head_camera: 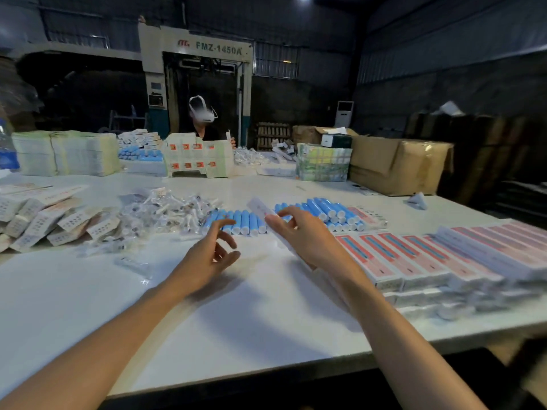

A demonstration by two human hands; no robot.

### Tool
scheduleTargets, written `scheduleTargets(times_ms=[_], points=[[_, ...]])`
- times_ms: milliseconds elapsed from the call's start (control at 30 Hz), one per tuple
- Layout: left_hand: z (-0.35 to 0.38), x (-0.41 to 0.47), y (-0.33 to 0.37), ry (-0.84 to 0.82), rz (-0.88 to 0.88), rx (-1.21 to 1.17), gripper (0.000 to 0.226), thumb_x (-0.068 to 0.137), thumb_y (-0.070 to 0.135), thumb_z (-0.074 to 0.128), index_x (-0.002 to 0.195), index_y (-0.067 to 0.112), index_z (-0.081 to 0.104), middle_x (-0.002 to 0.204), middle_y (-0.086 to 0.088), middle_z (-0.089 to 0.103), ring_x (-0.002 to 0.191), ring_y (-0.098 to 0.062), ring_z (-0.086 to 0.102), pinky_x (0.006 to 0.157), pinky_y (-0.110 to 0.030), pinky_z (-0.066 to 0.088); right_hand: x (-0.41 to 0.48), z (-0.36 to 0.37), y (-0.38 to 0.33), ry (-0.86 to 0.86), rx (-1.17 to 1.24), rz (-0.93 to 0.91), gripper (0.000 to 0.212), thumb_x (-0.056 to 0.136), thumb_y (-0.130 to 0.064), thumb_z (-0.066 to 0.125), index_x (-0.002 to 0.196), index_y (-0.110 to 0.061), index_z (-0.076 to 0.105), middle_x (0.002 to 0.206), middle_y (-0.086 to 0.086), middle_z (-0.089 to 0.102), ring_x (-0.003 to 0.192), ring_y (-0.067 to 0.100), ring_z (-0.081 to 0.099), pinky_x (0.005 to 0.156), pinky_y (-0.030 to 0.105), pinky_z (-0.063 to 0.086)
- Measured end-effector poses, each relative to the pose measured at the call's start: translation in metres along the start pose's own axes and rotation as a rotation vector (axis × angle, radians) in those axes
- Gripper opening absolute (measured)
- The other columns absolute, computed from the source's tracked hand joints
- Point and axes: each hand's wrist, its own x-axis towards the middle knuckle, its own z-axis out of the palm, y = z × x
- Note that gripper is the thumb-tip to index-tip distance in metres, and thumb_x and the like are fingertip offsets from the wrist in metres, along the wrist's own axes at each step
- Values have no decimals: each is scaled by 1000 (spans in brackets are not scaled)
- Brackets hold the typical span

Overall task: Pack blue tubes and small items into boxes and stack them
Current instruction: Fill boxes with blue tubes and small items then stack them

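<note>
Left hand loosely spread, empty; right hand gripping a white box. Probably mid-task: closed boxes stacked at 3 o'clock; blue tubes at 12 and small items at 10 yet to pack.

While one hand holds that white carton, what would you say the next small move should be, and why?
Probably the left hand should reach forward and pinch one tube from the near row of blue tubes. It hovers empty, fingers loosely curled, just short of that row, while the right hand holds the white carton tilted, apparently awaiting its contents.
</note>
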Motion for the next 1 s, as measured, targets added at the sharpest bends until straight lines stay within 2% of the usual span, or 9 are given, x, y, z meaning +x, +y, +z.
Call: scheduleTargets(times_ms=[67, 200, 367, 500, 567, 700, 900, 933, 1000], points=[[2, -2, 1, 4, 23, 83, 56, 99, 21, 74, 136, 51, 46, 106, 20, 65, 85, -13, 69, 81, -24, 53, -8, -37, 19, 97, -66, 11, 45, 98, -69, 48, 121, -32, 61, 97, -10, 64, 82, 9, 63, 67, 31, 46], [4, 0, 12, -47, 101, 142, 33, 101, 22, 70, 121, 47, 62, 102, 16, 68, 87, -14, 67, 78, -19, 52, -23, -110, 83, 271, -324, 120, 48, 94, -73, 52, 113, -30, 61, 93, -9, 61, 81, 18, 60, 68, 37, 46], [15, 12, 29, -227, 215, 341, 17, 100, 32, 70, 106, 47, 68, 100, 22, 70, 98, -1, 66, 83, -21, 52, -44, -167, 159, 344, -717, 340, 53, 93, -63, 62, 78, -13, 55, 87, 11, 65, 71, 31, 53, 60, 37, 39], [26, 19, 36, -305, 225, 373, 15, 101, 33, 68, 105, 47, 69, 102, 23, 68, 104, 3, 62, 84, -19, 50, -61, -178, 178, 315, -801, 429, 48, 96, -57, 62, 98, -9, 65, 101, 13, 59, 91, 35, 61, 73, 41, 49], [30, 21, 39, -336, 229, 370, 13, 101, 33, 67, 105, 45, 69, 103, 24, 67, 105, 3, 61, 85, -19, 50, -67, -175, 180, 312, -856, 434, 51, 97, -57, 60, 107, -8, 67, 109, 13, 58, 102, 34, 59, 74, 40, 47], [35, 19, 41, -360, 224, 366, 13, 103, 32, 64, 105, 44, 70, 105, 23, 67, 107, 4, 58, 85, -16, 48, -72, -171, 174, 347, -1112, 402, 50, 99, -58, 57, 117, -14, 70, 122, 11, 62, 117, 31, 53, 92, 42, 44], [33, 10, 39, -371, 177, 354, 14, 104, 35, 62, 111, 45, 68, 108, 24, 66, 108, 5, 59, 87, -19, 50, -75, -170, 157, 308, -1142, 436, 41, 100, -52, 60, 119, -16, 69, 119, 9, 63, 113, 29, 57, 96, 43, 48], [31, 9, 39, -369, 161, 353, 14, 103, 36, 62, 112, 46, 67, 108, 24, 67, 106, 5, 60, 88, -20, 51, -72, -166, 150, 354, -1089, 396, 40, 100, -49, 61, 117, -14, 70, 118, 10, 65, 110, 30, 58, 94, 44, 49], [28, 8, 41, -365, 128, 361, 14, 103, 38, 62, 113, 46, 67, 106, 23, 68, 103, 4, 62, 88, -24, 54, -61, -152, 127, 467, -723, 256, 34, 101, -41, 64, 110, -10, 74, 107, 10, 71, 97, 26, 62, 84, 45, 54]])
